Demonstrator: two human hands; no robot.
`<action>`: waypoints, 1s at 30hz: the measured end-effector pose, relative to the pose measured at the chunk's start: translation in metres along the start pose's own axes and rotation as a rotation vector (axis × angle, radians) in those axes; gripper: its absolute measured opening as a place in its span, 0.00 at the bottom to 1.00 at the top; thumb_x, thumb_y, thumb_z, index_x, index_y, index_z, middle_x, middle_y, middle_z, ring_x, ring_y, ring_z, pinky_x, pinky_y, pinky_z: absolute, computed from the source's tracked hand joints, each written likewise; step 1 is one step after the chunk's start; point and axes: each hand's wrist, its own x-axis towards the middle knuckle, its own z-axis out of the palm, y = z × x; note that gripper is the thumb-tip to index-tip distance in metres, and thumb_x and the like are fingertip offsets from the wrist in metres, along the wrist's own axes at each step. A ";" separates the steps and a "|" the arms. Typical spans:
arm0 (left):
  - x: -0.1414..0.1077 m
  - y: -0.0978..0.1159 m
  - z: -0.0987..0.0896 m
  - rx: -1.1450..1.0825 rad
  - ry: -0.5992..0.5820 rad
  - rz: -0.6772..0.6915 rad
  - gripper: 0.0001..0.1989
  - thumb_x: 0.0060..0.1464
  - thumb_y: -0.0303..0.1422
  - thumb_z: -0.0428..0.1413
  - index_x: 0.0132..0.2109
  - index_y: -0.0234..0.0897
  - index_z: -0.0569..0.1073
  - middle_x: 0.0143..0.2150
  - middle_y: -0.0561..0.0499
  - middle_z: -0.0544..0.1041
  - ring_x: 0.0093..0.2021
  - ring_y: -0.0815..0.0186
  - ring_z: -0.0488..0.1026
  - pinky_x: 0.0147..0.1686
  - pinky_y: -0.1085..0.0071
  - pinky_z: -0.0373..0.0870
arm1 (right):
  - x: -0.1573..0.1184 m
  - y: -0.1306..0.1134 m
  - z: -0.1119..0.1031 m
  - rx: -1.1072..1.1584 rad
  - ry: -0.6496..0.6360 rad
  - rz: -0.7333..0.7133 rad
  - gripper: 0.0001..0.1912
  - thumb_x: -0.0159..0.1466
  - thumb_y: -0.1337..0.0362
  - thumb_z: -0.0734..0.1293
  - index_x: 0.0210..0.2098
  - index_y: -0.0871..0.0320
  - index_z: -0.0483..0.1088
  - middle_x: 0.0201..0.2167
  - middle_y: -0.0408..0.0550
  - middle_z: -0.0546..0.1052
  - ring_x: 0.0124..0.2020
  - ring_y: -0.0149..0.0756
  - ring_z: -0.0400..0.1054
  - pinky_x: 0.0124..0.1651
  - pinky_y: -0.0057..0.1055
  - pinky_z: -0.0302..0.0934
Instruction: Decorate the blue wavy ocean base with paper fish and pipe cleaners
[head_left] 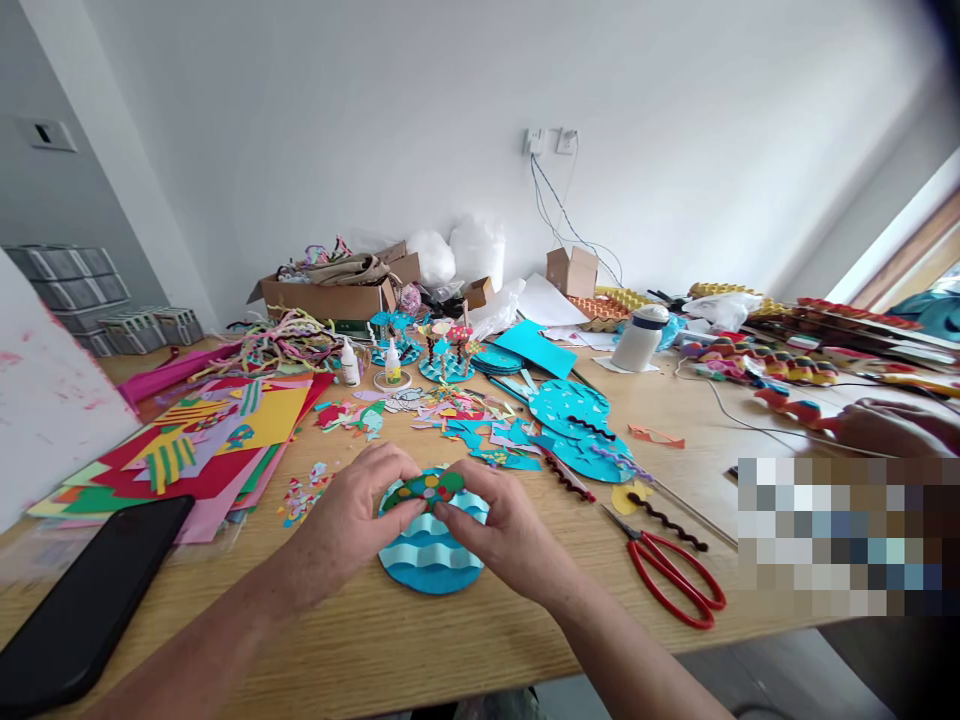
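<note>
Between both hands is a green paper piece with colourful dots [429,488], its exact shape partly hidden by the fingers. My left hand [375,492] pinches its left end between thumb and fingers. At the other end, my right hand [484,505] grips it the same way. Just below lies a round blue disc [433,575] on the table, with wavy light-blue paper strips across it. The piece covers the disc's far part from my view.
Red-handled scissors [679,575] lie at right; a black phone [94,590] at left. Coloured paper sheets [217,440], glue bottles [349,362], blue scraps [499,440] and a white jar [640,338] spread beyond. Another person's hand [896,428] rests at far right.
</note>
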 end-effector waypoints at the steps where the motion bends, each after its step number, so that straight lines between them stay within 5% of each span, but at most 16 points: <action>1: 0.001 -0.001 0.000 -0.014 -0.008 -0.015 0.03 0.51 0.28 0.51 0.33 0.40 0.67 0.33 0.54 0.69 0.37 0.66 0.66 0.38 0.71 0.63 | 0.001 0.001 0.001 0.040 0.002 0.020 0.01 0.56 0.68 0.63 0.28 0.58 0.66 0.25 0.42 0.70 0.28 0.30 0.63 0.31 0.25 0.56; 6: 0.003 -0.003 0.002 -0.056 0.011 -0.107 0.02 0.48 0.30 0.50 0.32 0.39 0.67 0.32 0.54 0.69 0.35 0.66 0.67 0.37 0.71 0.63 | 0.004 0.007 0.012 0.243 0.053 0.105 0.05 0.53 0.66 0.65 0.30 0.57 0.64 0.26 0.41 0.69 0.29 0.29 0.64 0.32 0.25 0.58; 22: 0.003 0.002 0.003 -0.211 0.006 -0.255 0.06 0.42 0.36 0.54 0.26 0.39 0.71 0.27 0.52 0.72 0.31 0.64 0.70 0.32 0.71 0.67 | -0.001 0.003 0.021 0.052 0.155 0.053 0.03 0.50 0.67 0.62 0.21 0.57 0.63 0.19 0.38 0.65 0.23 0.27 0.58 0.28 0.23 0.52; 30: -0.003 -0.005 0.003 -0.232 0.025 -0.275 0.10 0.41 0.36 0.56 0.34 0.40 0.72 0.33 0.51 0.75 0.37 0.61 0.72 0.38 0.69 0.69 | -0.004 0.001 0.018 -0.010 0.180 -0.015 0.03 0.51 0.67 0.62 0.22 0.57 0.62 0.20 0.39 0.64 0.22 0.26 0.58 0.26 0.23 0.50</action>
